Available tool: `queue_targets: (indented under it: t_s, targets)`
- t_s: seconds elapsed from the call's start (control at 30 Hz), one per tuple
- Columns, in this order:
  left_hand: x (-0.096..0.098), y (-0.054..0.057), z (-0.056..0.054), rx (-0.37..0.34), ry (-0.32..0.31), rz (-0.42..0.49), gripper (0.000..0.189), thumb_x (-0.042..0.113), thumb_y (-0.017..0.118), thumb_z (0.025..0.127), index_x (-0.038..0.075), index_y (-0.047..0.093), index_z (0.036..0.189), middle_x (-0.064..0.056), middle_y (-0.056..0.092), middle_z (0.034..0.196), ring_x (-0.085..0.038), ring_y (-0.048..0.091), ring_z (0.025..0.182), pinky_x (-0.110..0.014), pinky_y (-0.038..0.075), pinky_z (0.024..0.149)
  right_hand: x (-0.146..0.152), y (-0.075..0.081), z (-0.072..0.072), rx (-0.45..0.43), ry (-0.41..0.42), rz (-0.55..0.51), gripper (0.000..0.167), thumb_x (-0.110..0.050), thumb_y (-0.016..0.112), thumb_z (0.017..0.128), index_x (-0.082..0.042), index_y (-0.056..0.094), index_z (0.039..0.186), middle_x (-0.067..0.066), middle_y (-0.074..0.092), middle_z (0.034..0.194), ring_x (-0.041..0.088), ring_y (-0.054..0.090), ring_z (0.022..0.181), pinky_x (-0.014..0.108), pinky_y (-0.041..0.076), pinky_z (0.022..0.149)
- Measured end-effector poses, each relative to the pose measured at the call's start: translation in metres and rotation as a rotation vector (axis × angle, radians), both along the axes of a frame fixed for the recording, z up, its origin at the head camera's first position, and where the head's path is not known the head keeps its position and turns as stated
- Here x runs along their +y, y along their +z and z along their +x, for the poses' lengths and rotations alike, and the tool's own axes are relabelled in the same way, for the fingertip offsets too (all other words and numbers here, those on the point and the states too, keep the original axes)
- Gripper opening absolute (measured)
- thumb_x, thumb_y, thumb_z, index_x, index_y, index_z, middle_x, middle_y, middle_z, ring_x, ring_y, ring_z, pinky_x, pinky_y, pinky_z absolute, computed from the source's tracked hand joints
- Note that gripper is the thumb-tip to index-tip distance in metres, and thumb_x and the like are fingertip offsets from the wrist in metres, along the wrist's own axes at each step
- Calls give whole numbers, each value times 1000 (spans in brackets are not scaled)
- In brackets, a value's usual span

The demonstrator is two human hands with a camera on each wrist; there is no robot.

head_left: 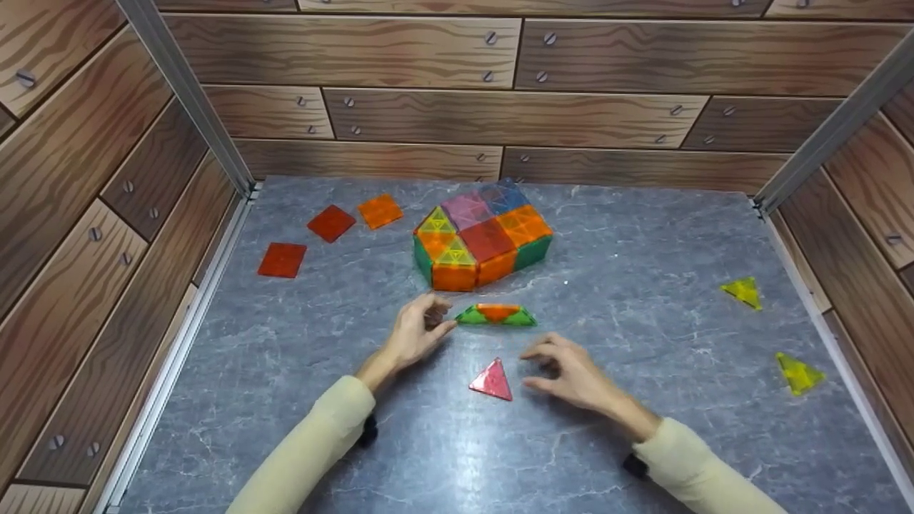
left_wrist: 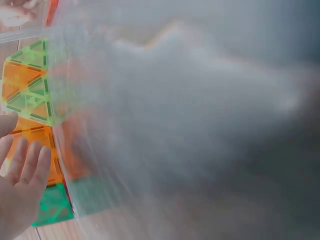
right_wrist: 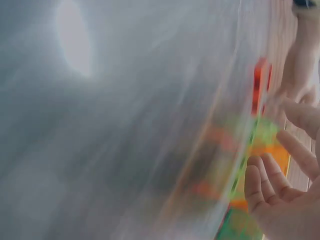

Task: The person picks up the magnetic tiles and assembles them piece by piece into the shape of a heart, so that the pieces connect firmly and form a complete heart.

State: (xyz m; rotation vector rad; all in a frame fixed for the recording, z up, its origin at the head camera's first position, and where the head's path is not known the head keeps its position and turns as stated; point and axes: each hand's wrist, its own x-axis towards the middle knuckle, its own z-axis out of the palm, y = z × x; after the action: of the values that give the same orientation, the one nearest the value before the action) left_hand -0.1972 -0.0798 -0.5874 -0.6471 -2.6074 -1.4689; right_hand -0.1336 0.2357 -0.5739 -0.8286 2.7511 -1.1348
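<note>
In the head view, a low strip of green and orange triangular magnetic tiles (head_left: pixel 496 314) lies at the middle of the table. My left hand (head_left: pixel 415 330) is at its left end, thumb tip right by the corner and fingers loosely bent, with nothing held. Nearer to me, a pinkish-red triangle tile (head_left: pixel 493 380) lies flat. Just right of that triangle is my right hand (head_left: pixel 571 373), thumb and fingers spread apart around air. The left wrist view shows my left hand (left_wrist: pixel 22 192) beside orange tiles; the right wrist view shows my right hand's fingers (right_wrist: pixel 272 187) loosely spread.
Behind the strip stands a box-like build of colored tiles (head_left: pixel 488 243). Two red squares (head_left: pixel 283 260) and an orange square (head_left: pixel 380 211) lie at the back left. Yellow triangles (head_left: pixel 800 373) lie at the right. Wood-patterned walls (head_left: pixel 428 114) enclose the grey table.
</note>
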Motion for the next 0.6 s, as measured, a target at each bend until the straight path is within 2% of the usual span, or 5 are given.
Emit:
queue_targets:
  t_s: [0.1,0.27,0.4,0.5,0.6]
  targets:
    - [-3,2,13,7,-14,-49,25,11,78,94,-1,70,114,-20,73,106,-32,73,95,-43,64,87,30,3,1,31,-75,0,40,-17,90,82,-7,77,118,6,71,112,28,71,98,36,61,89]
    - [3,3,34,4,-103,-149,31,15,78,95,0,70,121,-16,75,112,-29,73,103,-42,62,94,90,7,0,116,-222,42,43,-13,92,78,-5,77,117,8,74,112,28,70,101,38,59,93]
    - [15,3,47,-15,-184,-232,34,20,77,97,4,70,125,-12,74,119,-27,71,111,-41,59,102,145,8,-1,138,-328,93,44,-15,92,79,-5,77,119,12,74,113,20,68,100,21,52,91]
    - [25,3,52,-22,-233,-317,39,27,76,98,7,69,130,-9,72,124,-25,68,116,-41,56,106,187,6,0,128,-400,112,44,-17,90,83,-3,75,122,17,72,115,24,68,100,10,47,88]
    - [34,3,55,3,-280,-405,43,33,76,97,12,69,133,-7,70,126,-24,64,120,-40,53,109,224,3,3,113,-468,143,46,-19,88,86,0,73,125,25,69,120,39,67,105,24,51,93]
